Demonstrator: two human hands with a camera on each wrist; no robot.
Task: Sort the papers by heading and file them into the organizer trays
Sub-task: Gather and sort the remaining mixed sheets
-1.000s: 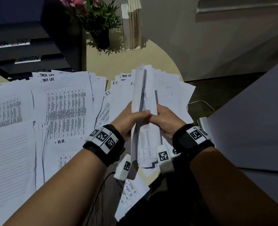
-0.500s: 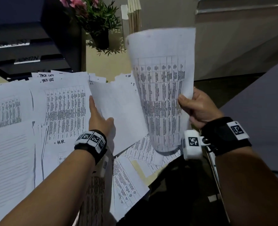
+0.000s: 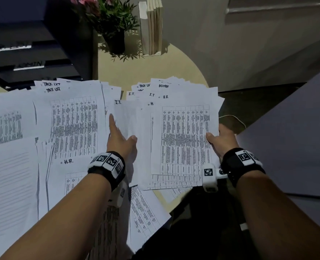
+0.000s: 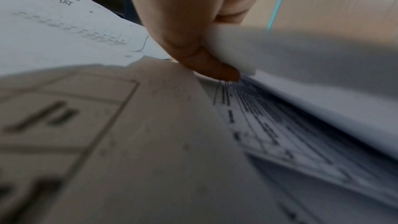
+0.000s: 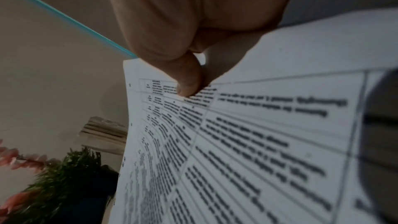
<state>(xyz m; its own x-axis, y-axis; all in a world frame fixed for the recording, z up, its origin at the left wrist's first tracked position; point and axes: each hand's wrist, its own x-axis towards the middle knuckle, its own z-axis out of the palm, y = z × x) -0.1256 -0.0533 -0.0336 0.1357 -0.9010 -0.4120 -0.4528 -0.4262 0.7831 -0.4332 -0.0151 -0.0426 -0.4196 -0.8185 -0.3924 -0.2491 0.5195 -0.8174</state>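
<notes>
Over the near right of the worktop (image 3: 156,71), the right grip (image 3: 222,141) pinches the right edge of the table sheet (image 3: 183,139), thumb on top, while the left grip (image 3: 119,141) nips the left edge of the sheet headed I.T. (image 3: 129,117) between thumb and straight fingers. Both sheets top a fanned stack (image 3: 193,94), with more papers (image 3: 71,119) spread to its left and the dark organizer trays (image 3: 33,66) at the far left

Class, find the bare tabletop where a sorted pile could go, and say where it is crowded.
Bare table lies between the potted plant, the books and the papers' far edges; a sliver shows at the near edge below the right stack. Everywhere left and centre, overlapping papers crowd it.
</notes>
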